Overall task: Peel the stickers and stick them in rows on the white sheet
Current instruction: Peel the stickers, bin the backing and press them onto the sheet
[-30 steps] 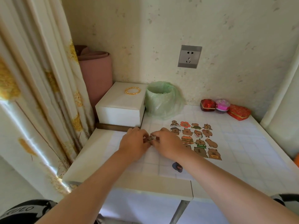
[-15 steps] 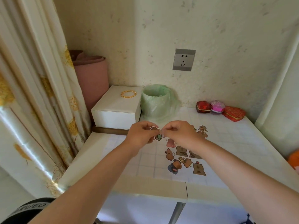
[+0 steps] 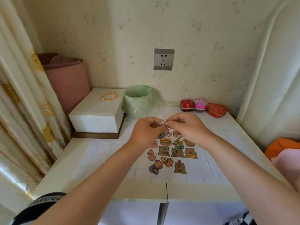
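Hands (image 3: pixel 146 132) pinching sticker (image 3: pixel 163 123) seemingly cover rows on sheet (image 3: pixel 103 159).

The left hand (image 3: pixel 146 132) and right hand (image 3: pixel 186 127) cover most of the sticker (image 3: pixel 163 125) pinched between them. Only its white edge and a brown patch show, too little to tell its picture. The hands also hide the top rows of stuck-down stickers (image 3: pixel 172 151) on the white sheet (image 3: pixel 113 159). An orange cloth (image 3: pixel 282 146) is cut off at the right edge — the black band (image 3: pixel 45 203) shows only part of its lettering.
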A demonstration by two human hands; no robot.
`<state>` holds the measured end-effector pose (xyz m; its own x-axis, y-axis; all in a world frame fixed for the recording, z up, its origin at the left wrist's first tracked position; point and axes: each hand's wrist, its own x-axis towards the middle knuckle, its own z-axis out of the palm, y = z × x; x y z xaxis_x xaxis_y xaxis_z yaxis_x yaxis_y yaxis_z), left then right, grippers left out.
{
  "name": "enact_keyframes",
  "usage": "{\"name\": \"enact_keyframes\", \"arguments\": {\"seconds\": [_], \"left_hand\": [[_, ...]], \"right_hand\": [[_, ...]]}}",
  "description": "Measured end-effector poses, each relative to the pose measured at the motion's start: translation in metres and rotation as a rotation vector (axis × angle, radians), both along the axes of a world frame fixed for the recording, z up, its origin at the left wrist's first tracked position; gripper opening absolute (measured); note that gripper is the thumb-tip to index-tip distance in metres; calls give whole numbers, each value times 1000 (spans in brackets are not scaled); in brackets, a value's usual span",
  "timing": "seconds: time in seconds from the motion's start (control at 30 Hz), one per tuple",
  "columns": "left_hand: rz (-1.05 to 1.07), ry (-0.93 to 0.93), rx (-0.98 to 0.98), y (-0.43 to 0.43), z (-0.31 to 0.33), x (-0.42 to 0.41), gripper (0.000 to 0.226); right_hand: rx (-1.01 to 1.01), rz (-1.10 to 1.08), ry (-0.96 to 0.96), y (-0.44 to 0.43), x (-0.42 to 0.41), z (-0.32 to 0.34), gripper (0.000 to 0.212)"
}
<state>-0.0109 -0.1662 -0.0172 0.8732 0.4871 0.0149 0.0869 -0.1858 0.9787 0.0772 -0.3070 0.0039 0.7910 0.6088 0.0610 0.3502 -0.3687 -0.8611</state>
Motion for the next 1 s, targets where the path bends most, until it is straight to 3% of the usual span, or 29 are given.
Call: {"name": "enact_keyframes", "arguments": {"seconds": [0.17, 0.33, 0.4, 0.67, 0.8, 0.87, 1.0], "left_hand": [[17, 20, 136, -10, -4, 13, 11], [27, 22, -232, -21, 1, 20, 8], [35, 16, -276, -22, 0, 21, 9], [44, -43, -120, -22, -8, 24, 4], [75, -64, -144, -25, -8, 23, 5], [64, -74, -146, -25, -5, 21, 6], [4, -118, -158, -24, 4, 16, 7]], "right_hand": [[-20, -5, -61, -6, 11, -7, 8], [44, -43, -31, -12, 20, -6, 10], [42, -30, -45, -13, 21, -7, 9], [10, -62, -292, -14, 21, -15, 8], [9, -43, -362, -14, 16, -14, 8], [33, -20, -293, -14, 14, -11, 8], [175, 21, 129, -18, 15, 2, 14]]}}
